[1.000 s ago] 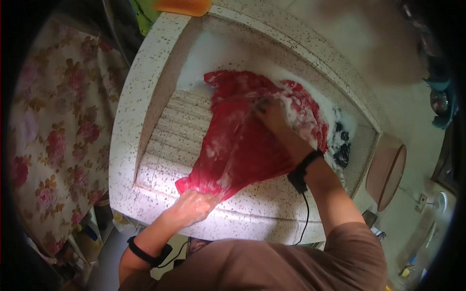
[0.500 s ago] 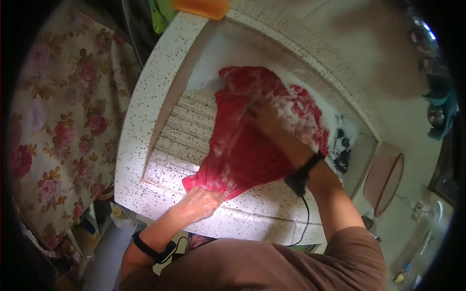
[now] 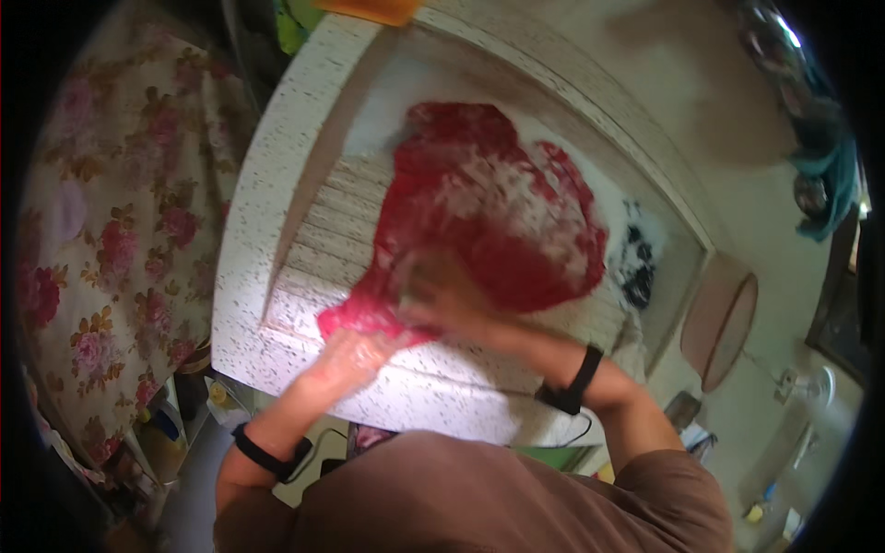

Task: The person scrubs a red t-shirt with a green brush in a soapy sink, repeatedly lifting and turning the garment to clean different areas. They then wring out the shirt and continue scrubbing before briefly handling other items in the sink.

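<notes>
A wet red garment [image 3: 498, 258], streaked with white suds, lies spread over the ridged washboard slope [image 3: 327, 235] of a speckled stone laundry sink [image 3: 267, 180]. My left hand [image 3: 350, 361] is closed on the garment's bunched near end, by the front edge. Just to its right, my right hand [image 3: 447, 297] is over the lower part of the cloth, smeared by motion. Whether its fingers hold anything I cannot tell. Each wrist wears a black strap.
White foam and a small dark cloth [image 3: 637, 263] lie at the sink's right side. An orange object [image 3: 373, 9] sits on the far left rim. A floral curtain [image 3: 120, 249] hangs at left, a pinkish basin [image 3: 721, 332] stands at right, and a tap [image 3: 770, 32] is at far right.
My right hand has come from the far middle of the garment toward me, close to my left hand. The near end of the cloth is more bunched; my left hand stays on it.
</notes>
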A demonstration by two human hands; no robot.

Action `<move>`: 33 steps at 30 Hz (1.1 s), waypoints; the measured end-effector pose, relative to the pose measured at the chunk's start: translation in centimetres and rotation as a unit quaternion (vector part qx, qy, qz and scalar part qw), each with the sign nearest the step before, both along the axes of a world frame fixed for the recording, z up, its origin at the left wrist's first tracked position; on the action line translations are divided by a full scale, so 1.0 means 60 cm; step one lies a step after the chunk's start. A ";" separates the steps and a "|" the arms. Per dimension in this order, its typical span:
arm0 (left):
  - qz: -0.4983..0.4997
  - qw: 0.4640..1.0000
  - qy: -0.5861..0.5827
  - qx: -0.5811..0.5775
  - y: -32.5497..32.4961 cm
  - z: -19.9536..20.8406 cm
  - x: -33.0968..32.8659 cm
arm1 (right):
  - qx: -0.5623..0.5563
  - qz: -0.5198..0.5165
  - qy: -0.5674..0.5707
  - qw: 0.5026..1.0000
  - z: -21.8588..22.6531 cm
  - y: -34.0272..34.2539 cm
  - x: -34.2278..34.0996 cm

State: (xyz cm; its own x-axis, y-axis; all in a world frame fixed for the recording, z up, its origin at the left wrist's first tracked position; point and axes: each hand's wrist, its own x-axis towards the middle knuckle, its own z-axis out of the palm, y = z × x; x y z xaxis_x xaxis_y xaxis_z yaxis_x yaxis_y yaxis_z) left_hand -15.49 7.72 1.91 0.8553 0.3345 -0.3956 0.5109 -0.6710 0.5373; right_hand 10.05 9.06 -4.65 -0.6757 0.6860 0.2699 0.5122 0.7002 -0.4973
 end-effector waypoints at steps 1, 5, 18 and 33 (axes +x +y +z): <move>0.005 1.000 -0.009 -0.003 0.009 -0.002 -0.006 | -0.108 -0.118 0.084 0.984 -0.003 -0.026 0.023; 0.012 1.000 0.014 0.006 0.024 0.000 -0.018 | -0.198 -0.445 0.032 0.873 -0.056 -0.116 0.188; -0.006 0.994 0.090 0.059 0.032 0.018 -0.018 | -0.182 -0.450 -0.151 0.861 -0.048 -0.183 0.275; 0.166 0.986 0.026 0.011 0.046 -0.032 0.130 | -0.435 -0.550 -0.130 0.701 -0.054 -0.134 0.517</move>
